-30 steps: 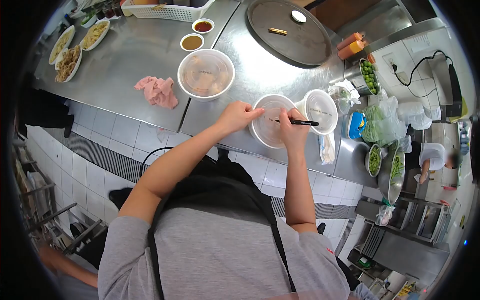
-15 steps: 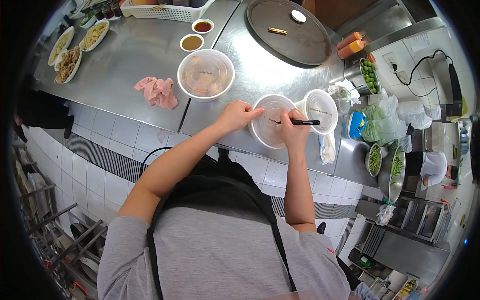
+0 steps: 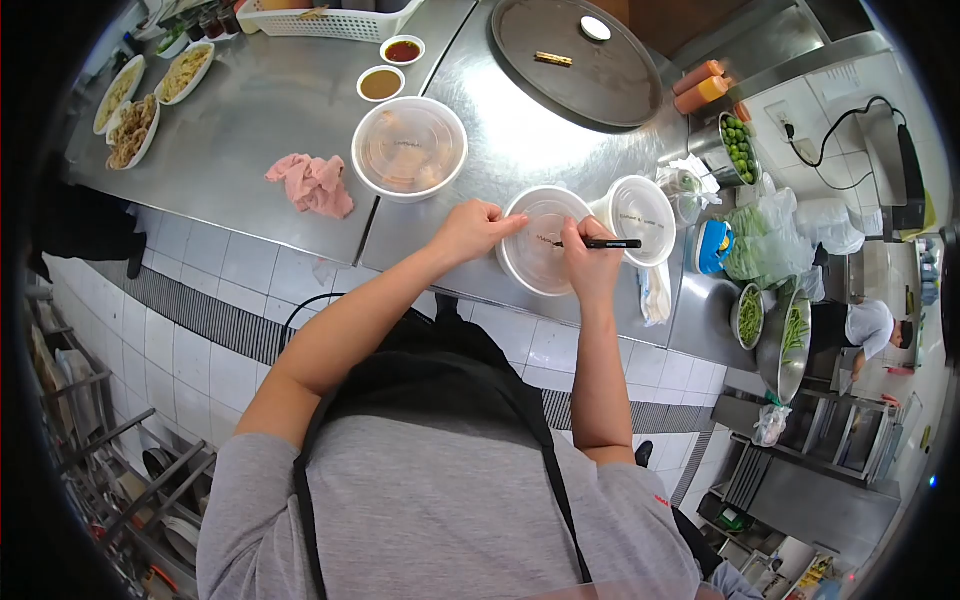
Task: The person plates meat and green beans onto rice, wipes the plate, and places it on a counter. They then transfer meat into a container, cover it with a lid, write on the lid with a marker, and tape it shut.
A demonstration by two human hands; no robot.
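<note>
My right hand [image 3: 592, 265] is closed around a black marker pen [image 3: 612, 244], its tip at dark writing on a clear lid. That lid covers a round white takeaway bowl [image 3: 540, 272] near the counter's front edge. My left hand [image 3: 478, 230] has its fingers curled and its thumb on the lid's left rim, gripping the bowl there. Touching on the right is a smaller lidded tub [image 3: 645, 238] with writing on top. Farther left stands another lidded bowl [image 3: 408, 150], also written on, with pale food inside.
A crumpled pink cloth [image 3: 312, 186] lies left on the steel counter [image 3: 250, 110]. Behind are two sauce cups [image 3: 381, 84], a white basket [image 3: 335, 24] and a round dark tray [image 3: 580, 75]. At right are limes [image 3: 738, 150] and bowls of green vegetables [image 3: 748, 318]. Another person [image 3: 868, 330] stands far right.
The marker writing on the middle lid has grown slightly, with both hands nearly in place. At far right, the other person has shifted and an arm now reaches down.
</note>
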